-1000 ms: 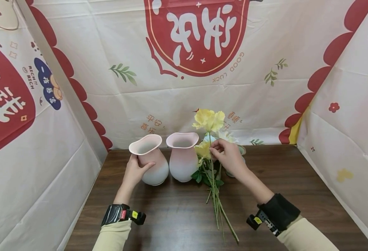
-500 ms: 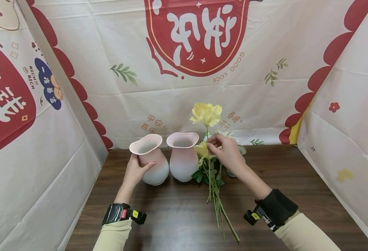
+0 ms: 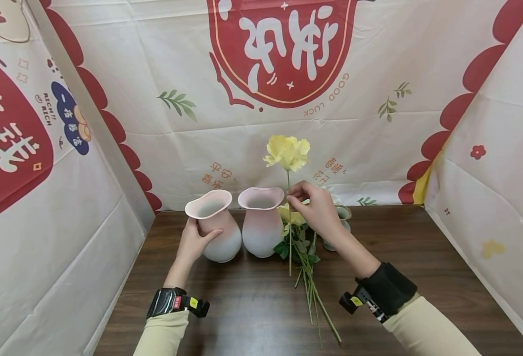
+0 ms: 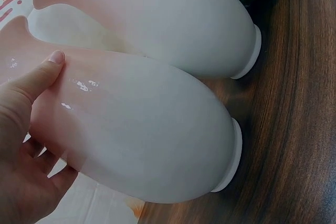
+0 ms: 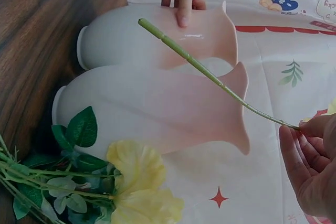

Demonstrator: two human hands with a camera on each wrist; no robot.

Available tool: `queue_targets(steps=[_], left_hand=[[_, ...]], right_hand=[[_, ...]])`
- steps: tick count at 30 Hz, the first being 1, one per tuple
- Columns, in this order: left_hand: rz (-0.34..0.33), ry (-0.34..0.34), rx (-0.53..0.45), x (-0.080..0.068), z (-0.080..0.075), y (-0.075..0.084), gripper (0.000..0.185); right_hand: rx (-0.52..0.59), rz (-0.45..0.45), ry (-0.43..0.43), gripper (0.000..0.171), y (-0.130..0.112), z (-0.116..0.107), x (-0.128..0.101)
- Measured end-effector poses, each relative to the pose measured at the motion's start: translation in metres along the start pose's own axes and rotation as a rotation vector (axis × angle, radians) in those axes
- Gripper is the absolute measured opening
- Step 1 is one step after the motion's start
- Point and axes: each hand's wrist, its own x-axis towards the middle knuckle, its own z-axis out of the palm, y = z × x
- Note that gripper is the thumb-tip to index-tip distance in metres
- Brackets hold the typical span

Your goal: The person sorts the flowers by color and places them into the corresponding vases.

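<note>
My left hand grips the left vase, pink at its wavy rim and pale grey below. In the left wrist view the thumb lies along the side of that vase and the other fingers go round behind it. A second, matching vase stands upright just to its right. My right hand pinches the thin green stem of a yellow artificial flower between thumb and fingertips. Its bloom points up above the rims, and the bare stem hangs down, crossing in front of the second vase in the right wrist view.
More flowers lie beside the second vase: a yellow bloom, green leaves and several long stems reaching toward the front. A small greenish vessel stands behind my right forearm. Printed cloth walls the dark wooden table.
My right hand has lifted the yellow flower up and to the left, its stem coming away from the other stems. The left hand stays on its vase.
</note>
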Motion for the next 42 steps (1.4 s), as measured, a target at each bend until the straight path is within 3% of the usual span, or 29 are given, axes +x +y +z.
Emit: queue_targets(steps=[34,42], left_hand=[[-0.004,-0.010,-0.019,0.001,0.000,-0.002,0.092],[-0.012,-0.015,-0.014,0.001,-0.001,-0.002,0.091]], right_hand=[[0.102,-0.060,0.123,0.013,-0.024,0.001,0.014],[0.184,-0.068,0.135,0.015,-0.032,0.002,0.019]])
